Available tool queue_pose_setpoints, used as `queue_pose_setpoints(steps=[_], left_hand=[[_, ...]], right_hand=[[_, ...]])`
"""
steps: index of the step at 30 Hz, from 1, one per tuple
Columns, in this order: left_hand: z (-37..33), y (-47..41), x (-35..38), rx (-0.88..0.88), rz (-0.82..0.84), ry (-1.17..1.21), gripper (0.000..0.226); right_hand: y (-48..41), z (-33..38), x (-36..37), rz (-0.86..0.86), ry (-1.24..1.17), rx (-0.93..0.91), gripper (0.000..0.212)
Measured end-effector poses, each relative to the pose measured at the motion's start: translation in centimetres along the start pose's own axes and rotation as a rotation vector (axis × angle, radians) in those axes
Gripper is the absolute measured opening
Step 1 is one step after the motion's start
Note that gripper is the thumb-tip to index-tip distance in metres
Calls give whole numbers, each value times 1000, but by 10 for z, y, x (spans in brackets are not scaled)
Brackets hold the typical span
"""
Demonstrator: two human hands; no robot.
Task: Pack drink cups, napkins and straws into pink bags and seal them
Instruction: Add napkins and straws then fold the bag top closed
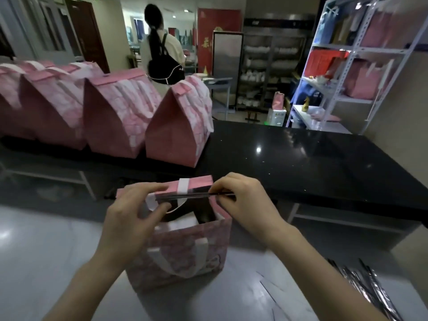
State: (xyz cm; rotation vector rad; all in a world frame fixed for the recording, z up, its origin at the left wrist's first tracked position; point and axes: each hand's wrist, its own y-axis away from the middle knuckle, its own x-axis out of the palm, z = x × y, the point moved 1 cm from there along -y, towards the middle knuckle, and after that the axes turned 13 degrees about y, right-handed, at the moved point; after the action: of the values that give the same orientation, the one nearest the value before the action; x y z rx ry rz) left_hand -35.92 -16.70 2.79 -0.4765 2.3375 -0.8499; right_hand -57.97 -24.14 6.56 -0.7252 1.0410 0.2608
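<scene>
An open pink bag with white handles stands on the grey counter in front of me. A dark cup and something white show inside it. Both hands hold a thin bundle of dark wrapped straws level across the bag's mouth. My left hand pinches the bundle's left end. My right hand pinches its right end. The bag's far flap stands up behind the straws.
Several sealed pink bags stand in a row on the black counter beyond. More wrapped straws lie at the lower right. A person with a backpack stands further back. Metal shelving fills the right.
</scene>
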Motion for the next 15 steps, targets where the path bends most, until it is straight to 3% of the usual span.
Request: queue_pose_setpoints(steps=[3,7,11,15], left_hand=[[37,2,-29,-158,12,-46,48],[68,10,-44,-260,301,56,69],[87,20,-51,-373,338,88,81],[94,24,-57,-376,370,95,78]], right_hand=[[-25,15,9,-13,-134,67,23],[-46,37,38,123,-340,112,22],[-53,36,70,332,-93,79,22],[-48,18,87,500,162,76,27]])
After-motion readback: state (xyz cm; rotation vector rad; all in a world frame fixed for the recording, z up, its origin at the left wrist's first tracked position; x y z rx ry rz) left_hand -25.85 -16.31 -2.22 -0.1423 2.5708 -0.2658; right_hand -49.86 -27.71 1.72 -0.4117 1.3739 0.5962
